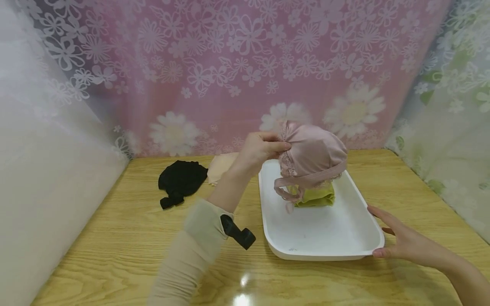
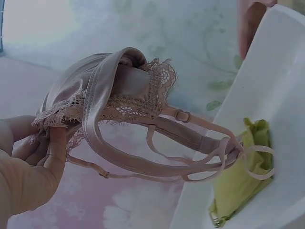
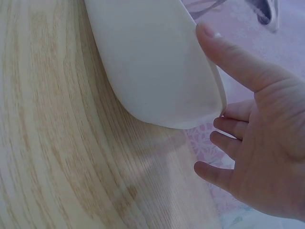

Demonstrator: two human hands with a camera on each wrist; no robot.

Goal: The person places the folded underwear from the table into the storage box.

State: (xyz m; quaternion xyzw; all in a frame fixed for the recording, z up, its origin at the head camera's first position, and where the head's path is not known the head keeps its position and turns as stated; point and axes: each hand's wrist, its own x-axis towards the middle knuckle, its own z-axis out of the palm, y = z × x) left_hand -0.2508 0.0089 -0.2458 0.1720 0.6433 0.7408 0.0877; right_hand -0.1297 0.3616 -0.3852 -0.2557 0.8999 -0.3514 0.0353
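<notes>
My left hand (image 1: 253, 152) pinches a dusty-pink satin bra (image 1: 315, 148) by its lace-trimmed edge and holds it up over a white tray (image 1: 325, 238). Loose straps hang below the cups; in the left wrist view some straps (image 2: 221, 129) overlap a folded yellow-green cloth item (image 2: 240, 186) that lies in the tray. My right hand (image 1: 411, 244) touches the tray's near right corner. In the right wrist view its fingers (image 3: 233, 126) are spread and gently bent, the thumb beside the rim and a fingertip against the outer side.
A black garment (image 1: 183, 178) lies on the wooden table (image 1: 115, 246) to the left. Beside it, a beige cloth (image 1: 222, 166) is partly hidden by my left arm. A black strap (image 1: 237, 231) dangles from the left wrist. Flowered curtains (image 1: 229, 76) surround the table's back and sides.
</notes>
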